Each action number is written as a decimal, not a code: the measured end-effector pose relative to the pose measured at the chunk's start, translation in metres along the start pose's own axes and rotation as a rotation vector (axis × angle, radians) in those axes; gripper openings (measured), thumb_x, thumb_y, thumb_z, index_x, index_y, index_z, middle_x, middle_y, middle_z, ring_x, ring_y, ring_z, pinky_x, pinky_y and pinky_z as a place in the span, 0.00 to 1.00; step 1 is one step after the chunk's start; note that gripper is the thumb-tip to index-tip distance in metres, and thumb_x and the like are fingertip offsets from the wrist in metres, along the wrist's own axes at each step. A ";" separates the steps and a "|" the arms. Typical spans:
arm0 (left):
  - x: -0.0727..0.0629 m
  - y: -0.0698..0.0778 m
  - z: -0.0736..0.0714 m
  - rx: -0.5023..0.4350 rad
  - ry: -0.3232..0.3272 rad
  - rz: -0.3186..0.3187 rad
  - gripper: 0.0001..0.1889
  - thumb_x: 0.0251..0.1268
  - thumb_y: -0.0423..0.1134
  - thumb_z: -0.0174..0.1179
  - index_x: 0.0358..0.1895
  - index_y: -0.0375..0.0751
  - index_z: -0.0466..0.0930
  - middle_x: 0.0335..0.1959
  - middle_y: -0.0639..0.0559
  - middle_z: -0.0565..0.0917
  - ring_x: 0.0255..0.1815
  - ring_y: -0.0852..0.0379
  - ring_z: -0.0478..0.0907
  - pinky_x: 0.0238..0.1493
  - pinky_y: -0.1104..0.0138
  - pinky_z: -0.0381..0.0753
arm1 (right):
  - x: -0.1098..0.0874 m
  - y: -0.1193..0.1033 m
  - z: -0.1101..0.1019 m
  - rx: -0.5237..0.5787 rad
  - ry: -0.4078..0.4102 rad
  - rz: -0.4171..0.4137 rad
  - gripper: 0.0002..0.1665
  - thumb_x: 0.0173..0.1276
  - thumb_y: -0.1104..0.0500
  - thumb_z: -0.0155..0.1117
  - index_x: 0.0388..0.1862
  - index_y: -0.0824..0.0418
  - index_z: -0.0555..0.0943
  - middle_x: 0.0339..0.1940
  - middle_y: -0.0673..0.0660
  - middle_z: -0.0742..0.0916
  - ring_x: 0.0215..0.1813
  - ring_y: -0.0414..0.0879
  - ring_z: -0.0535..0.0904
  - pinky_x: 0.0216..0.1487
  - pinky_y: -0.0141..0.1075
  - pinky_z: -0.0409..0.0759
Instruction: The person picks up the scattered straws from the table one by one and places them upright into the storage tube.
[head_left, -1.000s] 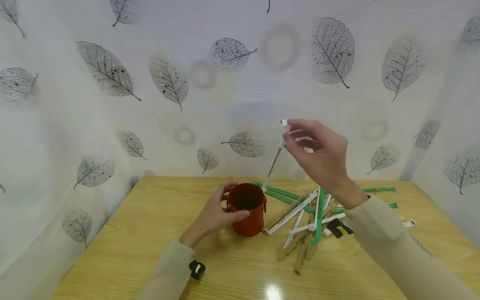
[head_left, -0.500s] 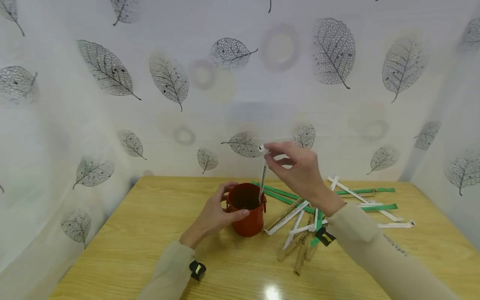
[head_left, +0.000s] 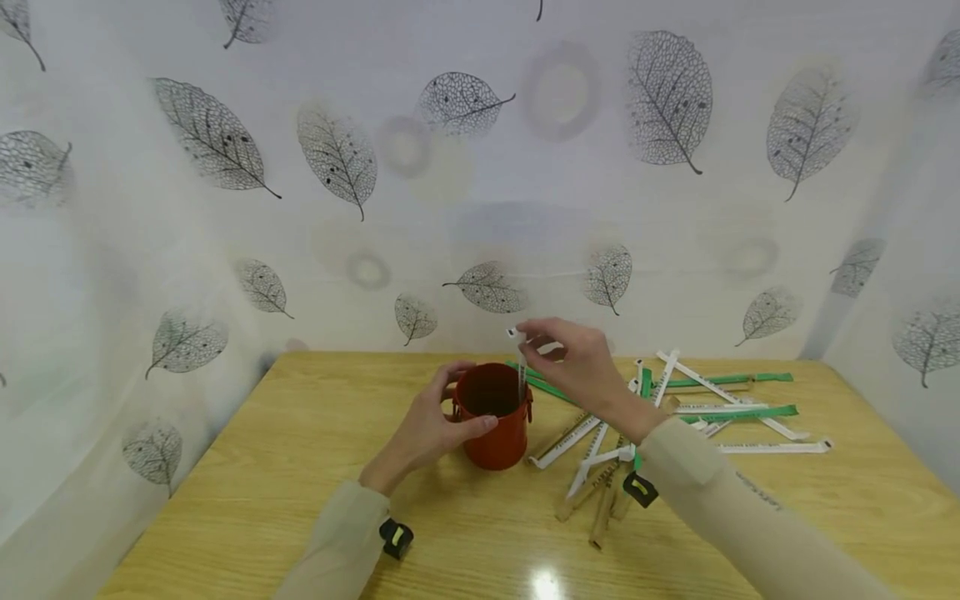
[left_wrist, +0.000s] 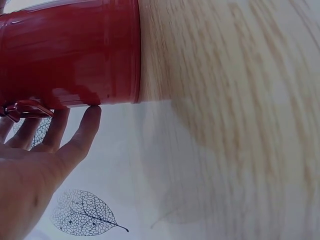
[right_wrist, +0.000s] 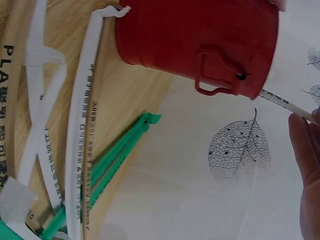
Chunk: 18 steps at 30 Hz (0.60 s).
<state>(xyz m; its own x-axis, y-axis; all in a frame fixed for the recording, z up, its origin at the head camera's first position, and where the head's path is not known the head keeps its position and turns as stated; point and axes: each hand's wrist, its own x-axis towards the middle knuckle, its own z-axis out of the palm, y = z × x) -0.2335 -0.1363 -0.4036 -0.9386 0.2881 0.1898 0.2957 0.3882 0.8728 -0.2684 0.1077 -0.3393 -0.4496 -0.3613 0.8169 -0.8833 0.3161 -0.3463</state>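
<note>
A small red bucket (head_left: 495, 446) with little side handles stands upright on the table. My left hand (head_left: 423, 429) holds it from the left, thumb over the front near the rim and fingers round the far side. My right hand (head_left: 573, 367), above the bucket's right side, pinches a white paper-wrapped straw (head_left: 522, 375) near its top end. The straw's lower part is down inside the bucket, against the right inner wall; its bottom end is hidden. In the right wrist view, the printed straw (right_wrist: 285, 103) passes over the bucket's rim. The bucket's bottom is too dark to make out.
Right of the bucket lies a loose, crossing pile of wrapped straws: white ones (head_left: 567, 444), green ones (head_left: 750, 412) and brown ones (head_left: 602, 521). The wooden table (head_left: 300, 467) meets a leaf-patterned cloth (head_left: 337, 275) behind and at both sides.
My right hand has moved left and down with the white straw, whose lower end went from outside the rim to inside the bucket. The left hand and bucket have stayed put.
</note>
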 end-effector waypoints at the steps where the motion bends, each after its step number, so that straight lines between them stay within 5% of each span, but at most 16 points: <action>1: 0.000 0.000 0.000 -0.001 -0.002 0.001 0.39 0.58 0.51 0.74 0.73 0.62 0.65 0.70 0.54 0.74 0.64 0.44 0.76 0.58 0.53 0.83 | -0.001 0.001 0.001 0.001 -0.002 0.013 0.18 0.59 0.77 0.71 0.48 0.69 0.85 0.42 0.65 0.91 0.36 0.52 0.90 0.33 0.32 0.88; 11: 0.002 -0.001 0.001 -0.019 -0.006 0.011 0.40 0.59 0.51 0.73 0.74 0.59 0.64 0.70 0.52 0.74 0.63 0.44 0.77 0.57 0.53 0.84 | -0.005 0.005 -0.006 -0.019 -0.009 0.131 0.28 0.66 0.70 0.69 0.65 0.63 0.78 0.43 0.64 0.91 0.38 0.52 0.91 0.37 0.35 0.89; 18: 0.000 -0.001 0.002 -0.020 0.004 0.004 0.39 0.59 0.50 0.74 0.73 0.61 0.65 0.70 0.52 0.74 0.64 0.44 0.77 0.59 0.53 0.84 | -0.019 0.021 -0.052 -0.229 -0.124 0.468 0.13 0.73 0.64 0.61 0.52 0.64 0.86 0.41 0.64 0.92 0.40 0.56 0.90 0.38 0.46 0.89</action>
<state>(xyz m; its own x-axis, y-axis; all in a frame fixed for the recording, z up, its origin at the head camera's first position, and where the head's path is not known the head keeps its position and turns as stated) -0.2337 -0.1347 -0.4052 -0.9383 0.2859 0.1946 0.2954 0.3698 0.8809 -0.2718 0.1667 -0.3387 -0.8132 -0.2324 0.5336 -0.5389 0.6467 -0.5397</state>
